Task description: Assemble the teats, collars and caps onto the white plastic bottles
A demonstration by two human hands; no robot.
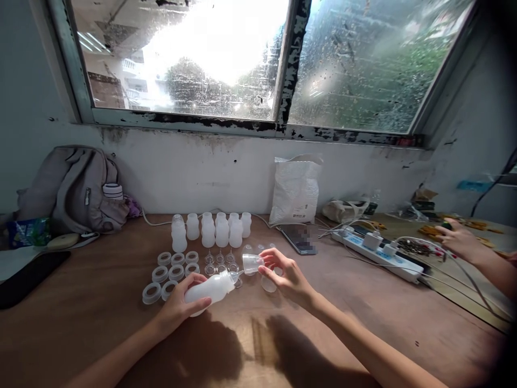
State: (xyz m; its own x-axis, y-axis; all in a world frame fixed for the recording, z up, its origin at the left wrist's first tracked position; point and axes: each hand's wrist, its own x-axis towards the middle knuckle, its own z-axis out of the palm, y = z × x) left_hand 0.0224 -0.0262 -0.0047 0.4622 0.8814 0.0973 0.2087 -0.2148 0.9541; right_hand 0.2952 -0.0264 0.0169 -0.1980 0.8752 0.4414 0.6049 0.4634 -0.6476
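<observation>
My left hand (pixel 183 302) is wrapped round a white baby bottle (pixel 212 288), tilted with its mouth toward the right. A clear teat (pixel 235 276) sits at the bottle's mouth. In my right hand (pixel 285 275) is a clear cap (pixel 252 263), its open end facing the teat and very near it. Screw rings (pixel 176 258) stand in rows left of the bottle. Several loose teats (pixel 220 258) are set behind it, and other clear caps (pixel 269 284) lie partly hidden by my right hand. White bottles (pixel 208 230) stand upright at the back, the leftmost one (pixel 179 234) with a cap on.
A grey backpack (pixel 76 188) and a black phone (pixel 32 280) are at the left. By the wall stand a white bag (pixel 297 188) and a tablet (pixel 299 238). A power strip (pixel 377 253) with cables lies right. Another person's hand (pixel 458 237) is at the far right.
</observation>
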